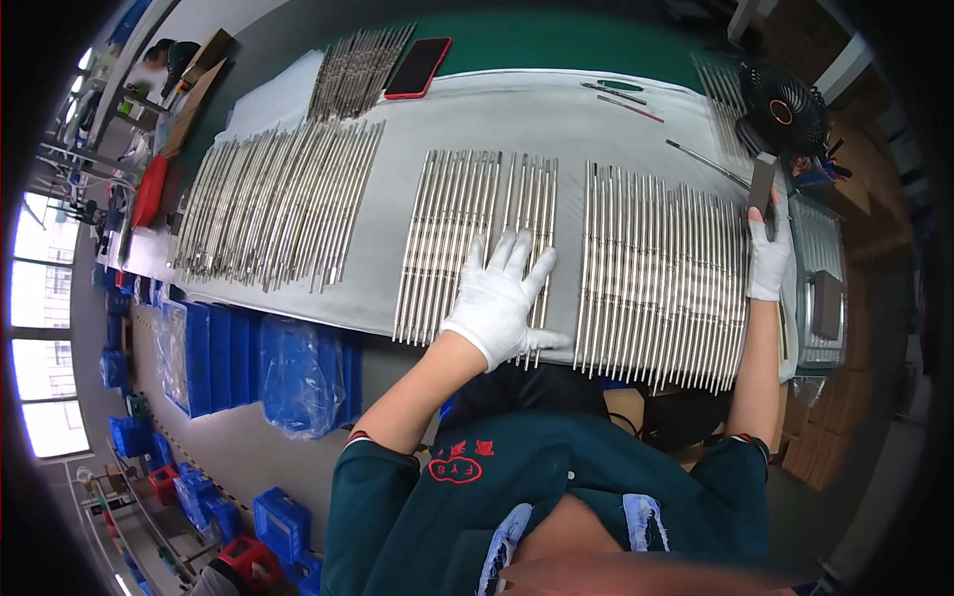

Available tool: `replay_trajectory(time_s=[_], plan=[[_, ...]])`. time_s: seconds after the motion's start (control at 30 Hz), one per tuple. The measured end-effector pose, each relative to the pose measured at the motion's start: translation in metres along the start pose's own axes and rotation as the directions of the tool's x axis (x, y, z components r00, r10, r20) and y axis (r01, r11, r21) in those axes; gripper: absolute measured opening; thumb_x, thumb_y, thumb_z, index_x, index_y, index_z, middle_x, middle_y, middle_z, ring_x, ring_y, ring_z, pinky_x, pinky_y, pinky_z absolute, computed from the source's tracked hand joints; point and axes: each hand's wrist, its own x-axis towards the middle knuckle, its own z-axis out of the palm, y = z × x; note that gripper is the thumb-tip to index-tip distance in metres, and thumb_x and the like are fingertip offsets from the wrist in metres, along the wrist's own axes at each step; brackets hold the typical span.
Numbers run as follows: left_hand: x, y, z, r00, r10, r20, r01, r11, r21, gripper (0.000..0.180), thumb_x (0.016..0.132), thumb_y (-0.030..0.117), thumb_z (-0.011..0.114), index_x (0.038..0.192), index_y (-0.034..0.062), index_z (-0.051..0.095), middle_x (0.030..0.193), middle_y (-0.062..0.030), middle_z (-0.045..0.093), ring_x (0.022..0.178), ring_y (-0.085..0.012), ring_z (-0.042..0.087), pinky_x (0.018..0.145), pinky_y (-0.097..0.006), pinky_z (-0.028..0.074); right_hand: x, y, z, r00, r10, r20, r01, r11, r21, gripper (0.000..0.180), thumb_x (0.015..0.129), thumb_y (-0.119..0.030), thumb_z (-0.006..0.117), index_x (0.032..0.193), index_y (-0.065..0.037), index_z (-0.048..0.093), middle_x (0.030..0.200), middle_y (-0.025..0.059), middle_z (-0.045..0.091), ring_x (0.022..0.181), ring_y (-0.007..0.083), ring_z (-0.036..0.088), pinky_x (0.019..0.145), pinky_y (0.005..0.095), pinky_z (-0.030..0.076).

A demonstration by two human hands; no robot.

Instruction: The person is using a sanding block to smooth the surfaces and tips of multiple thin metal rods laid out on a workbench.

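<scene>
Head view, and we're looking down on a long worktable [596,109] covered with a grey cloth, metal rods laid out in four batches across it. Left hand [500,296], in a white glove, lies flat with fingers spread on the middle batch of rods [467,238], palm pressing them near the table's near edge — open, gripping nothing. Right hand [768,253], also in a white glove, is up at the right end of the table, fingers closed around a small dark flat tool [763,189] held upright just beside the right-hand batch of rods [661,273]. That batch runs thick, too many rods to count one by one. Over to the left sits a third, fanned batch [273,204], and a fourth, smaller bundle [358,70] lies at the far edge, touching a red phone [417,67]. One black desk fan [783,107] stands at the far right corner. Blue crates [214,363] line the floor beneath the table's left end.
</scene>
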Motion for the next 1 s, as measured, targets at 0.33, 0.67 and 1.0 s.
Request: replay_trajectory(time_s=[0.33,0.67,1.0], plan=[[0.013,0.019,0.007,0.991,0.126,-0.043,-0.131,0.982,-0.135,0.104,0.071,0.072,0.061,0.144,0.0027,0.034,0.142,-0.0296,0.035,0.135,-0.0449,0.03,0.113,-0.051,0.022,-0.001,-0.005,0.002,1.0,0.019,-0.012,-0.018,1.0,0.003,0.051,0.089,-0.017,0.069,0.136,-0.006,0.051,0.131,0.0088,0.056,0.115,0.0165,0.053,0.101,0.0278,0.039],[-0.014,-0.037,-0.015,0.974,-0.224,-0.027,0.226,0.964,0.137,0.106,0.066,0.075,0.061,0.144,0.0085,0.037,0.147,-0.0244,0.034,0.139,-0.0394,0.028,0.112,-0.057,0.016,-0.001,-0.003,0.001,1.0,-0.003,-0.012,0.003,1.0,0.016,0.051,0.088,-0.016,0.069,0.135,-0.004,0.051,0.131,0.009,0.056,0.116,0.0165,0.053,0.101,0.0274,0.038],[-0.013,-0.027,0.002,0.993,-0.117,-0.021,0.118,0.993,0.023,0.107,0.068,0.074,0.06,0.146,0.0066,0.032,0.145,-0.0268,0.035,0.137,-0.0425,0.029,0.11,-0.061,0.016,-0.002,-0.005,0.0,0.999,0.02,-0.026,-0.019,1.0,0.022,0.052,0.089,-0.018,0.068,0.135,-0.003,0.051,0.132,0.0087,0.055,0.118,0.0168,0.052,0.103,0.0279,0.037]])
